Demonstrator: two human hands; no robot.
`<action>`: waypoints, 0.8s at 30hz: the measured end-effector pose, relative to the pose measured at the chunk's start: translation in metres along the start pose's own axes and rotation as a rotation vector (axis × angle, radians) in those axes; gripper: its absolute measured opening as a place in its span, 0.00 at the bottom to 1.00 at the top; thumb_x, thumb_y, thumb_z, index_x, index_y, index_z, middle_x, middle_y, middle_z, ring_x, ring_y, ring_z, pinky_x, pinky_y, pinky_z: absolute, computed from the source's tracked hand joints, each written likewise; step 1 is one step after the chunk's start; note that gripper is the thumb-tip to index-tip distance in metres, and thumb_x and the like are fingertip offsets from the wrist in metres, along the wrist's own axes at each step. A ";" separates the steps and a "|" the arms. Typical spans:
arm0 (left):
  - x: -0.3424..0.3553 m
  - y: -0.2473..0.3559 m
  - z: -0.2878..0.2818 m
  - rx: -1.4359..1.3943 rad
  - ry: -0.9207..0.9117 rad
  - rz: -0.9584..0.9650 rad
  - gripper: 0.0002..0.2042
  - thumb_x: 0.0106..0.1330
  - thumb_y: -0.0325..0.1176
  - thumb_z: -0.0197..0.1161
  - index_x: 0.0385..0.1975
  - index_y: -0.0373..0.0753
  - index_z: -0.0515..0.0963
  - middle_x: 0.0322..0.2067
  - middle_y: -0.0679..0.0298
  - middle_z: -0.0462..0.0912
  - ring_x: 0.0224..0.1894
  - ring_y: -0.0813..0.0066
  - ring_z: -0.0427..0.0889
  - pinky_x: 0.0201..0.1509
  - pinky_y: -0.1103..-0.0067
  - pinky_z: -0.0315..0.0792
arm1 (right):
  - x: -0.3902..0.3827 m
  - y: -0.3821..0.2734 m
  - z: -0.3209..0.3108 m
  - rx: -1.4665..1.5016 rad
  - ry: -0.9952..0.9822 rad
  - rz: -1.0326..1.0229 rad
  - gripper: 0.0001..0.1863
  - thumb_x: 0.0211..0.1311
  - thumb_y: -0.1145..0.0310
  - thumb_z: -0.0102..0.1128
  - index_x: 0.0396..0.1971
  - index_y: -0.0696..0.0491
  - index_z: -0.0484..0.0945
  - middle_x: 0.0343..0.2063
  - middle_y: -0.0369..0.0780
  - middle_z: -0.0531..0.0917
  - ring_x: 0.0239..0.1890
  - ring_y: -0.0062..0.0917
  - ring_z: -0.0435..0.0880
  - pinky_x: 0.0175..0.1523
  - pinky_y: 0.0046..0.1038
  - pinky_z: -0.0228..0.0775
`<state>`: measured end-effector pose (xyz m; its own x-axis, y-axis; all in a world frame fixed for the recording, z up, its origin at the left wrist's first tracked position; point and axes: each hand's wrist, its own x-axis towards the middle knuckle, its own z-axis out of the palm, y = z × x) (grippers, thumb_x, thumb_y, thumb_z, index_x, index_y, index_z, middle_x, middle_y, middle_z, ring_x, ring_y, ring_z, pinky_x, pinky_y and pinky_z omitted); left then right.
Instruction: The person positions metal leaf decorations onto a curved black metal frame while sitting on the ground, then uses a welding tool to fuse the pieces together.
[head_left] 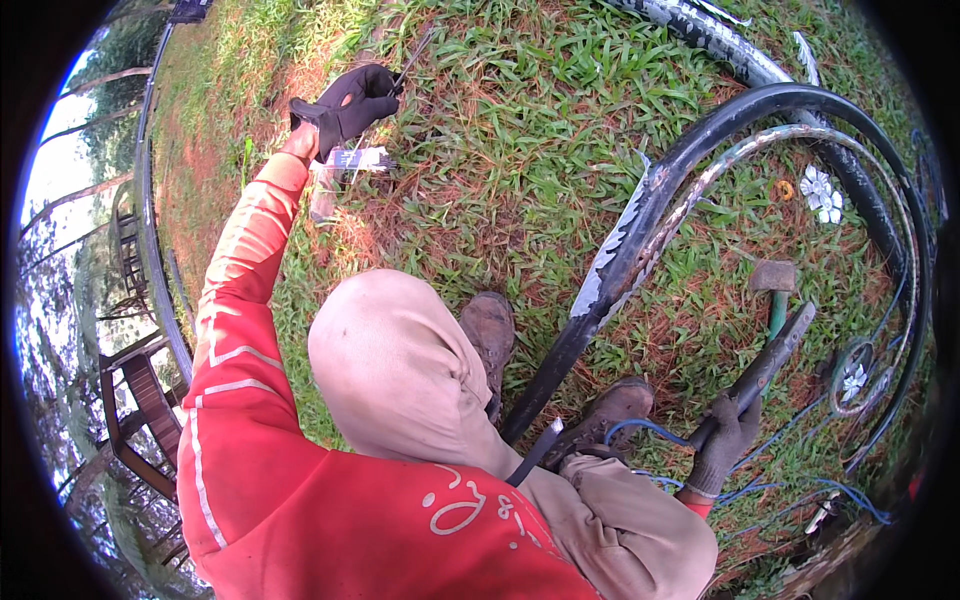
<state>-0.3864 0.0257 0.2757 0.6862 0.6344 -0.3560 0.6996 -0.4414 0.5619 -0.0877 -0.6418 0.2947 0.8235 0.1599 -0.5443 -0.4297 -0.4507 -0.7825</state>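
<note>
My left hand (357, 107), in a dark glove, is stretched out over the grass at the upper left. Its fingers are closed around a thin dark metal rod (415, 62) that points up and away. Close below that wrist lies a small pale and purple object (362, 159) whose kind I cannot make out. At the lower right, my gloved right hand (726, 443) grips a dark, bar-like tool (774, 357) with a greyish tip. A thick black cable (668, 190) bends in a wide arc between the hands, its silvery wrapping (612, 262) torn partly open.
A mallet (773, 277) with a green handle lies beyond the bar-like tool. Blue cord (790, 425) trails over the grass at the right. A black and silver pipe (735, 52) crosses the top right, near silver scraps (821, 195). My boots (490, 335) stand beside the cable.
</note>
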 end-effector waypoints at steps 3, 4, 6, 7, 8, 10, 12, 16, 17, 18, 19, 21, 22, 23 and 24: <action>-0.002 -0.004 -0.002 0.105 -0.038 -0.018 0.10 0.71 0.35 0.74 0.43 0.38 0.81 0.33 0.71 0.81 0.36 0.80 0.76 0.43 0.74 0.74 | -0.005 -0.004 0.001 -0.024 -0.019 -0.006 0.15 0.62 0.73 0.63 0.49 0.58 0.76 0.31 0.38 0.80 0.23 0.22 0.81 0.28 0.25 0.76; 0.001 -0.011 0.003 0.027 -0.001 0.018 0.11 0.72 0.34 0.73 0.47 0.37 0.83 0.37 0.69 0.85 0.39 0.79 0.80 0.47 0.74 0.77 | -0.008 -0.007 0.004 -0.033 0.004 -0.016 0.15 0.62 0.73 0.63 0.48 0.57 0.76 0.31 0.37 0.80 0.23 0.22 0.81 0.28 0.25 0.76; 0.005 -0.016 0.008 -0.057 0.038 0.056 0.12 0.73 0.33 0.72 0.51 0.35 0.85 0.41 0.66 0.89 0.43 0.77 0.84 0.51 0.73 0.80 | -0.011 -0.010 0.006 -0.046 0.029 -0.031 0.14 0.62 0.72 0.63 0.47 0.57 0.76 0.30 0.37 0.80 0.23 0.22 0.81 0.28 0.25 0.76; 0.007 -0.017 0.011 -0.116 0.061 0.078 0.15 0.73 0.33 0.72 0.55 0.35 0.85 0.46 0.62 0.91 0.48 0.75 0.87 0.57 0.73 0.80 | -0.012 -0.011 0.006 -0.054 0.030 -0.030 0.14 0.62 0.72 0.63 0.47 0.57 0.76 0.30 0.37 0.80 0.23 0.22 0.81 0.28 0.25 0.76; 0.009 -0.018 0.011 -0.172 0.085 0.100 0.17 0.74 0.33 0.72 0.59 0.35 0.85 0.51 0.59 0.93 0.53 0.72 0.89 0.62 0.72 0.81 | -0.013 -0.010 0.006 -0.058 0.029 -0.026 0.14 0.62 0.72 0.63 0.47 0.57 0.76 0.29 0.36 0.79 0.23 0.22 0.81 0.28 0.25 0.76; 0.021 -0.025 0.004 -0.136 0.052 0.081 0.19 0.74 0.34 0.72 0.61 0.35 0.85 0.54 0.58 0.93 0.56 0.70 0.90 0.65 0.71 0.81 | -0.011 -0.007 0.003 -0.062 0.016 -0.027 0.14 0.62 0.72 0.63 0.47 0.56 0.76 0.29 0.36 0.79 0.23 0.22 0.81 0.28 0.25 0.76; 0.028 -0.021 0.004 -0.108 0.013 0.066 0.21 0.74 0.34 0.72 0.64 0.35 0.84 0.57 0.56 0.93 0.58 0.68 0.90 0.67 0.71 0.81 | -0.012 -0.007 0.001 -0.073 0.014 -0.027 0.14 0.62 0.72 0.63 0.47 0.56 0.76 0.29 0.36 0.79 0.23 0.22 0.81 0.28 0.25 0.76; 0.039 -0.011 0.007 0.007 -0.024 0.037 0.21 0.76 0.32 0.71 0.66 0.33 0.82 0.58 0.58 0.91 0.60 0.70 0.88 0.69 0.71 0.79 | -0.015 -0.009 0.000 -0.072 0.006 -0.026 0.14 0.62 0.72 0.63 0.47 0.56 0.76 0.29 0.36 0.79 0.23 0.22 0.81 0.29 0.26 0.77; 0.040 -0.011 0.008 0.022 -0.026 0.033 0.21 0.76 0.33 0.71 0.65 0.34 0.83 0.58 0.58 0.91 0.59 0.70 0.88 0.69 0.71 0.79 | -0.016 -0.009 0.000 -0.075 0.006 -0.023 0.14 0.62 0.72 0.63 0.47 0.56 0.76 0.29 0.36 0.79 0.23 0.22 0.81 0.29 0.26 0.77; 0.040 -0.010 0.009 0.021 -0.026 0.035 0.21 0.76 0.33 0.71 0.65 0.34 0.83 0.58 0.58 0.91 0.59 0.70 0.88 0.69 0.71 0.79 | -0.016 -0.009 0.000 -0.075 0.008 -0.024 0.14 0.62 0.72 0.63 0.47 0.56 0.76 0.29 0.36 0.79 0.23 0.22 0.81 0.29 0.26 0.77; 0.040 -0.010 0.011 -0.001 -0.023 0.027 0.21 0.75 0.33 0.71 0.65 0.34 0.83 0.57 0.59 0.92 0.59 0.71 0.87 0.69 0.72 0.78 | -0.016 -0.008 -0.001 -0.072 0.012 -0.035 0.14 0.62 0.72 0.63 0.47 0.56 0.77 0.30 0.36 0.80 0.23 0.22 0.81 0.29 0.26 0.78; 0.042 -0.015 0.014 -0.024 -0.022 0.019 0.21 0.75 0.34 0.72 0.65 0.34 0.83 0.57 0.59 0.92 0.59 0.71 0.87 0.69 0.72 0.78 | -0.017 -0.007 -0.001 -0.070 0.017 -0.044 0.14 0.63 0.72 0.63 0.47 0.56 0.77 0.30 0.36 0.80 0.23 0.22 0.81 0.29 0.26 0.78; 0.045 -0.022 0.014 0.016 -0.030 0.027 0.22 0.74 0.34 0.73 0.65 0.36 0.84 0.57 0.59 0.92 0.58 0.71 0.89 0.67 0.72 0.80 | -0.017 -0.008 -0.002 -0.071 0.010 -0.046 0.14 0.63 0.72 0.64 0.48 0.56 0.77 0.30 0.36 0.80 0.23 0.22 0.81 0.29 0.26 0.78; 0.047 -0.023 0.014 0.057 -0.038 0.037 0.22 0.72 0.35 0.74 0.65 0.38 0.85 0.56 0.58 0.93 0.57 0.71 0.90 0.65 0.71 0.81 | -0.017 -0.008 -0.002 -0.073 0.003 -0.046 0.14 0.63 0.71 0.64 0.48 0.56 0.77 0.30 0.36 0.80 0.23 0.22 0.81 0.29 0.26 0.78; 0.048 -0.025 0.015 0.058 -0.040 0.038 0.22 0.72 0.35 0.74 0.65 0.38 0.85 0.56 0.58 0.93 0.57 0.71 0.90 0.65 0.71 0.81 | -0.017 -0.009 -0.002 -0.072 0.004 -0.045 0.14 0.63 0.71 0.64 0.48 0.56 0.77 0.30 0.36 0.80 0.23 0.22 0.81 0.29 0.26 0.78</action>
<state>-0.3676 0.0579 0.2335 0.7188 0.5912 -0.3659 0.6828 -0.5011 0.5317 -0.0969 -0.6426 0.3114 0.8429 0.1773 -0.5080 -0.3650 -0.5052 -0.7820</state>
